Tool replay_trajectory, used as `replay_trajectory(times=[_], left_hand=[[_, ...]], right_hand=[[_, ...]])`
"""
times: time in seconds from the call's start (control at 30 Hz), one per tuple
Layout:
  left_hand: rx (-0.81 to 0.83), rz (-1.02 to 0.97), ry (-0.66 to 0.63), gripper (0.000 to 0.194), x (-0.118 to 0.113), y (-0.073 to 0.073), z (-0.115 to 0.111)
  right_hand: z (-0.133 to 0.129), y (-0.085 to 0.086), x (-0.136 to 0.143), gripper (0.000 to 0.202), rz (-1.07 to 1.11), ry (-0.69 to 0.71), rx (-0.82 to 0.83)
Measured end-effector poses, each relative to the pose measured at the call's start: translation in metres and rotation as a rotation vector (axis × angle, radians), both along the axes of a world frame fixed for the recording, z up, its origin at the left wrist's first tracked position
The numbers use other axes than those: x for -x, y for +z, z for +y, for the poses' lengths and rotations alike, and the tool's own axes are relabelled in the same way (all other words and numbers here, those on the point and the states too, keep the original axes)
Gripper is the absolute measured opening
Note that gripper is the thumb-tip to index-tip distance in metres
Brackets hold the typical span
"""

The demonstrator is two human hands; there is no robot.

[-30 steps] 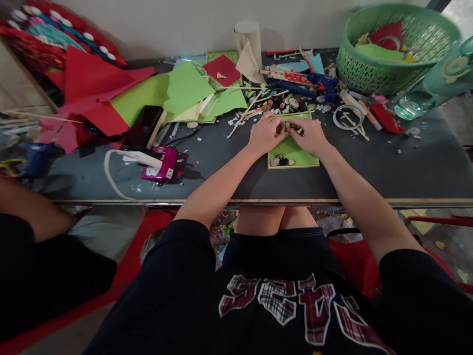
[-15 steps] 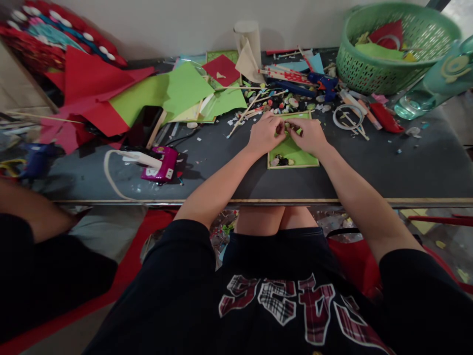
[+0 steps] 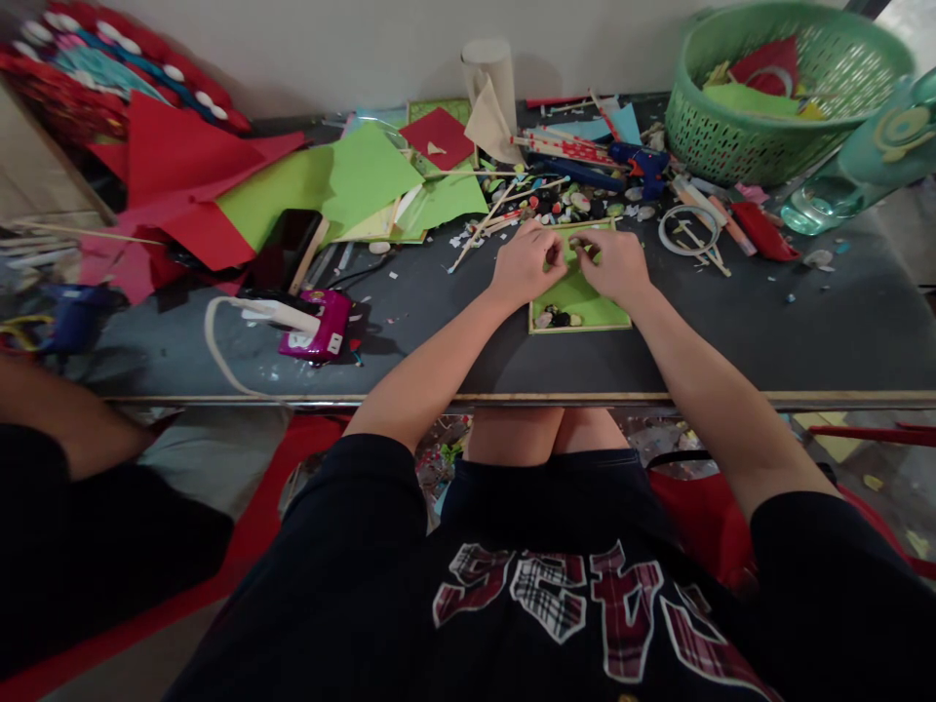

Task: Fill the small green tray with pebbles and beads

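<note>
The green frame (image 3: 601, 300) lay flat on the tabletop (image 3: 738, 336), with small stones (image 3: 560, 319) clustered in its near left corner. Over its far part, the left hand (image 3: 527, 261) and right hand (image 3: 615, 261) curled inward, fingertips near each other; whether either pinched anything could not be told. Farther right, the green basket (image 3: 721, 146) held red paper (image 3: 760, 60), light green paper (image 3: 753, 100) and a pale ring (image 3: 781, 76). A bottle (image 3: 874, 156) was just beside it.

Pale-framed green panel (image 3: 598, 301), flat, pebbles (image 3: 560, 319) in near-left corner.
</note>
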State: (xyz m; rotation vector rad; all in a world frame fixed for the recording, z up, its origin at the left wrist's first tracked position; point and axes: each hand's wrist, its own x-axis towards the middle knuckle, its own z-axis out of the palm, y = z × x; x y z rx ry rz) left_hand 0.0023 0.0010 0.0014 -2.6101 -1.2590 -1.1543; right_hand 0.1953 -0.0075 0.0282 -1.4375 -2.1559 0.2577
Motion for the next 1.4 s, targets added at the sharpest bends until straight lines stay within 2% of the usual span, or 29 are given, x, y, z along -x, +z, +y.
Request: replay_trajectory(times=[0.07, 0.17, 0.3, 0.43, 0.57, 0.7, 0.83, 0.93, 1.03, 1.17, 1.27, 1.4], left_hand=[[-0.042, -0.021, -0.006, 0.032, 0.0, -0.001, 0.0], [-0.075, -0.06, -0.009, 0.034, 0.001, -0.002, -0.001], [-0.006, -0.075, -0.006, 0.038, 0.002, -0.004, -0.001], [0.052, -0.026, 0.021, 0.035, 0.005, -0.005, 0.0], [0.008, -0.006, 0.044, 0.033, 0.006, -0.007, 0.001], [-0.078, -0.01, 0.059, 0.036, 0.004, -0.008, 0.001], [-0.097, 0.009, 0.065, 0.045, 0.001, -0.008, 0.0], [-0.118, -0.011, 0.08, 0.056, -0.002, -0.004, -0.001], [-0.075, -0.051, 0.061, 0.059, -0.001, 0.001, -0.002], [-0.002, -0.149, 0.062, 0.049, 0.005, 0.001, 0.003], [0.038, -0.173, 0.087, 0.047, 0.01, -0.004, 0.011], [0.071, -0.129, 0.05, 0.049, 0.011, -0.004, 0.014]], right_hand=[[0.003, 0.001, -0.004, 0.036, 0.012, -0.061, 0.0], [0.004, 0.004, -0.007, 0.034, 0.032, -0.075, 0.007], [0.002, 0.002, -0.004, 0.037, 0.004, -0.061, 0.025], [0.006, -0.007, -0.004, 0.038, 0.025, -0.087, 0.003], [0.009, -0.011, -0.007, 0.036, 0.06, -0.004, -0.025], [0.004, -0.005, -0.005, 0.036, 0.014, 0.083, 0.025], [-0.001, 0.001, -0.002, 0.036, -0.058, 0.06, 0.031], [0.001, -0.001, -0.004, 0.036, -0.071, 0.005, 0.017], [0.007, -0.008, -0.007, 0.035, -0.041, 0.007, 0.005], [0.015, -0.016, -0.011, 0.036, -0.016, 0.06, -0.036], [0.014, -0.012, -0.011, 0.036, 0.027, 0.081, -0.096], [0.004, -0.001, -0.004, 0.04, 0.166, 0.15, -0.136]])
